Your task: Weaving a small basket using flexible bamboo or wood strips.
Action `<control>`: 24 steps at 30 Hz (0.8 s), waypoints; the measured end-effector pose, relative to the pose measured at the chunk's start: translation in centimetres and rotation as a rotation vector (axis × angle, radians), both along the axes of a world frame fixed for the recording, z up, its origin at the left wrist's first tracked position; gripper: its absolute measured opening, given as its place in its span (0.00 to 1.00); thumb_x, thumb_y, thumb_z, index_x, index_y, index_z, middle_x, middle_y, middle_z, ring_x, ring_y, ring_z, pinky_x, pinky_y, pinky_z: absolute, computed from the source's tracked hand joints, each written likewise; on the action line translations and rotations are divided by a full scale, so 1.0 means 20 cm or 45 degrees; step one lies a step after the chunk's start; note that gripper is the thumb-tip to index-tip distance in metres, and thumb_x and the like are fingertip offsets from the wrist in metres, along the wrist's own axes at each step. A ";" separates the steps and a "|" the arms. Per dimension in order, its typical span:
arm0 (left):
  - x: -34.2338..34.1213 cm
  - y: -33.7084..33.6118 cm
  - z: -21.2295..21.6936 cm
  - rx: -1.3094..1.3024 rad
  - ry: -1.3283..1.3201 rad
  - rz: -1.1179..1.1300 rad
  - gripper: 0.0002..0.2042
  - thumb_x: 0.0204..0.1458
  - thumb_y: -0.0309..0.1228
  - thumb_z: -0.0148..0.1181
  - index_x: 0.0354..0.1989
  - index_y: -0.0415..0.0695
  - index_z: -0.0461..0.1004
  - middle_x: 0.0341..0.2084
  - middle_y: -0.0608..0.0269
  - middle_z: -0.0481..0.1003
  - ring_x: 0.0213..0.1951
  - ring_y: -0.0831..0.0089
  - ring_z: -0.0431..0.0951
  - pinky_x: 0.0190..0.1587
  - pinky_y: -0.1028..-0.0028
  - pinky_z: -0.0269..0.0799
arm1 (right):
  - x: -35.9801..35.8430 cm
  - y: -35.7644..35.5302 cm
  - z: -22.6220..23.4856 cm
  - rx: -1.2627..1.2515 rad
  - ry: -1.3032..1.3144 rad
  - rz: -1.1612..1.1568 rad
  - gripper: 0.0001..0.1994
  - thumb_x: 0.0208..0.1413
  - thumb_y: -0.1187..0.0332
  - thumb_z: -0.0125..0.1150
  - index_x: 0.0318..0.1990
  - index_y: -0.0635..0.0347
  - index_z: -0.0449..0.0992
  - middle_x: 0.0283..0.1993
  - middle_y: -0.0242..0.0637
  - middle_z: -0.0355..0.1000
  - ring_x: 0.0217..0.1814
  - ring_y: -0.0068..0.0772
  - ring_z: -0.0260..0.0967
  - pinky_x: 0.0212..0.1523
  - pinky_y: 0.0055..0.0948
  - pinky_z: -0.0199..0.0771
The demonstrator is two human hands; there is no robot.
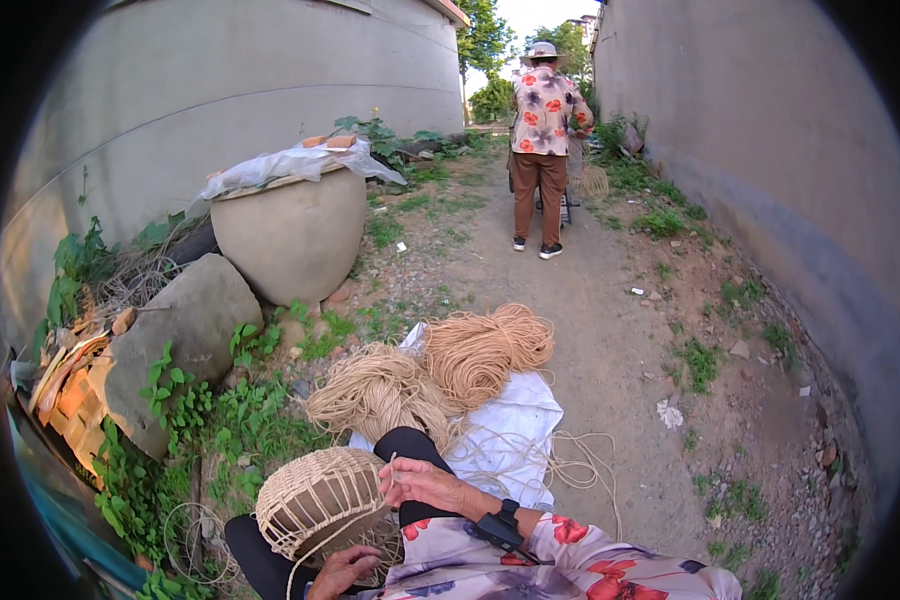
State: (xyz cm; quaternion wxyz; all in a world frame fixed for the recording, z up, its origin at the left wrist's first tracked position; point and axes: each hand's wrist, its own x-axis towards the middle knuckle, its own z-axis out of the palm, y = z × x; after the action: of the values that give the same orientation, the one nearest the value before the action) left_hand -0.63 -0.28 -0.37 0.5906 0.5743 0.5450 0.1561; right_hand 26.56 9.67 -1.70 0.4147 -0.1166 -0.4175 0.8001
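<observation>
A half-woven basket of pale cord lies on its side across my lap. Its cords are spread over a rounded brown form. At its right side my right hand is closed in a pinch on a thin pale cord, and a dark device is strapped to that wrist. My left hand lies low by the basket's near side, beside loose strands. Its fingers are slightly bent and apart, with nothing visibly gripped. Beyond my knees, a pale cord bundle and a tan cord bundle rest on a white sheet.
A large clay-coloured vat covered with plastic stands ahead on the left, behind a grey slab and stacked tiles. Loose cord trails onto the dirt path. Farther up, a person stands facing away, between two walls.
</observation>
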 end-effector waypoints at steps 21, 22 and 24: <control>0.04 -0.02 0.08 -0.053 0.003 0.032 0.16 0.60 0.37 0.57 0.51 0.42 0.76 0.35 0.67 0.78 0.35 0.79 0.75 0.40 0.77 0.71 | -0.01 0.01 -0.04 0.124 -0.002 -0.100 0.16 0.65 0.63 0.54 0.55 0.62 0.69 0.49 0.36 0.72 0.47 0.28 0.74 0.50 0.29 0.73; 0.04 -0.03 0.10 -0.044 0.019 0.011 0.15 0.60 0.37 0.57 0.51 0.42 0.76 0.34 0.67 0.78 0.35 0.79 0.75 0.40 0.77 0.71 | -0.01 0.01 -0.04 0.105 -0.014 -0.083 0.16 0.65 0.63 0.53 0.55 0.62 0.69 0.49 0.36 0.72 0.47 0.28 0.74 0.50 0.29 0.74; 0.03 -0.02 0.09 -0.034 0.038 -0.005 0.15 0.60 0.37 0.57 0.51 0.42 0.76 0.34 0.67 0.77 0.35 0.79 0.75 0.40 0.77 0.71 | -0.02 0.01 -0.04 0.089 -0.022 -0.062 0.16 0.66 0.63 0.53 0.55 0.62 0.69 0.49 0.36 0.72 0.47 0.28 0.74 0.50 0.29 0.74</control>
State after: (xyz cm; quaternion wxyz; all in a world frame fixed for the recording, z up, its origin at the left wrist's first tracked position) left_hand 0.03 -0.77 1.51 0.5902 0.5698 0.5546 0.1391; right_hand 26.24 9.79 -2.52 0.4343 -0.1191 -0.4458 0.7736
